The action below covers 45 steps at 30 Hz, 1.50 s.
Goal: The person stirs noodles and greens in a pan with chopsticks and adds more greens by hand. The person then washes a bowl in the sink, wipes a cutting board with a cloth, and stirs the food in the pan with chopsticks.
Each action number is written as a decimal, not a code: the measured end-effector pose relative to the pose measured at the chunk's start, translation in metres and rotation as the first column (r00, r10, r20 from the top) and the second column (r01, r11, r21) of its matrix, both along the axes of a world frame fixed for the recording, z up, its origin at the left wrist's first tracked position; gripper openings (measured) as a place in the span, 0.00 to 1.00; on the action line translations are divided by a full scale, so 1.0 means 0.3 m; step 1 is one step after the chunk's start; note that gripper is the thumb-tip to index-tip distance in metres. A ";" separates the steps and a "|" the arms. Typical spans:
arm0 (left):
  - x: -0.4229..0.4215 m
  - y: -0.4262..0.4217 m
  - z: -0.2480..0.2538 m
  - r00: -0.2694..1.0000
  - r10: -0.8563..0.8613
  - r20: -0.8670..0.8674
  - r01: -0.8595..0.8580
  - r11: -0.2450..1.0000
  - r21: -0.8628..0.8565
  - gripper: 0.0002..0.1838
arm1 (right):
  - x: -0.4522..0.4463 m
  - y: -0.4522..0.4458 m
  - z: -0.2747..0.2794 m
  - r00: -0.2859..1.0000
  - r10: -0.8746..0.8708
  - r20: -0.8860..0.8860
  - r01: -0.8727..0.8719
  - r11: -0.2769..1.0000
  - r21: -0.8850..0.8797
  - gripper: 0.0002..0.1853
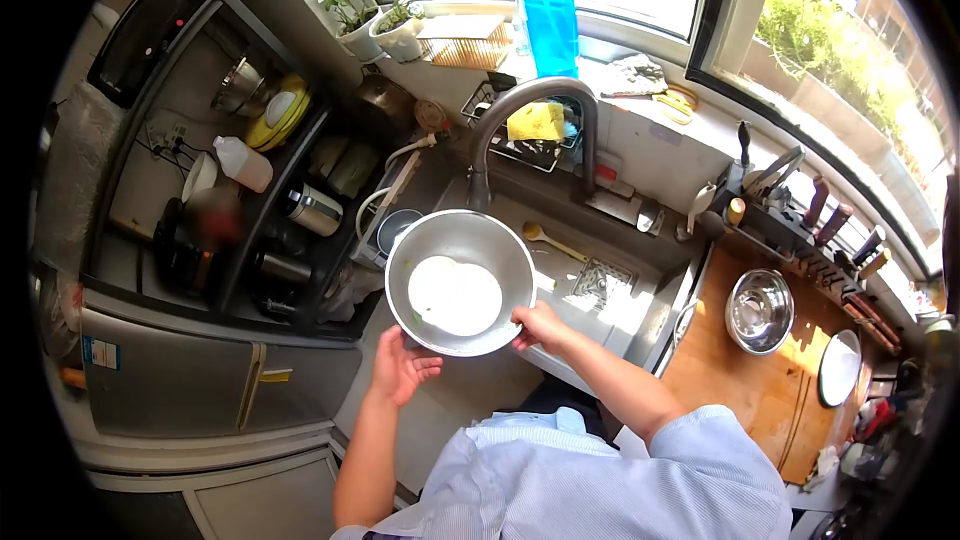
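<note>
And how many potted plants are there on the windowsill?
2. One potted plant is towards the sill's left end; the second plant is just right of it, left of the blue bottle. Others could be hidden.

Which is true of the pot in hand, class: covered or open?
Open: no lid covers the pot, and its inner wall shows. Whether it holds anything, I cannot tell; its bottom glares white.
</note>
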<state>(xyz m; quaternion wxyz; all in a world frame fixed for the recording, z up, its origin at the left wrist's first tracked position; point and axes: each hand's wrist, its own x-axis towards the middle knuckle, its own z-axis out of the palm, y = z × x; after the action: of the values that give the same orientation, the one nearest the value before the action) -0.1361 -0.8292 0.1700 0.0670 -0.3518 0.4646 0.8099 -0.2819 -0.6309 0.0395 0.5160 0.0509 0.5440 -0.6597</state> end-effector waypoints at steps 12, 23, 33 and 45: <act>0.006 -0.063 -0.312 0.960 0.114 0.257 -0.095 0.992 -0.085 0.13 | -0.270 -0.061 0.135 0.645 0.544 -0.537 -0.397 0.839 0.372 0.19; -0.022 -0.074 -0.293 0.972 0.132 0.196 -0.120 0.990 -0.068 0.16 | -0.411 -0.160 0.351 0.300 0.061 -0.952 0.110 0.989 0.098 0.41; -0.171 -0.002 -0.256 0.936 -0.187 0.297 0.234 0.963 -0.131 0.19 | -0.357 0.002 0.386 0.540 0.092 -0.836 -0.014 0.995 0.101 0.16; -0.288 0.150 -0.283 0.840 -0.422 0.342 0.457 0.889 -0.026 0.20 | -0.563 0.450 0.047 0.587 0.378 -0.716 0.597 0.396 0.698 0.39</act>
<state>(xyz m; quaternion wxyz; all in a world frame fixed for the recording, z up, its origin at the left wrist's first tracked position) -0.2224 -0.7841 0.0852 0.3083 -0.3679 0.5578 0.6771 -0.4509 -0.4958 0.0536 0.0415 0.0637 0.9697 -0.2320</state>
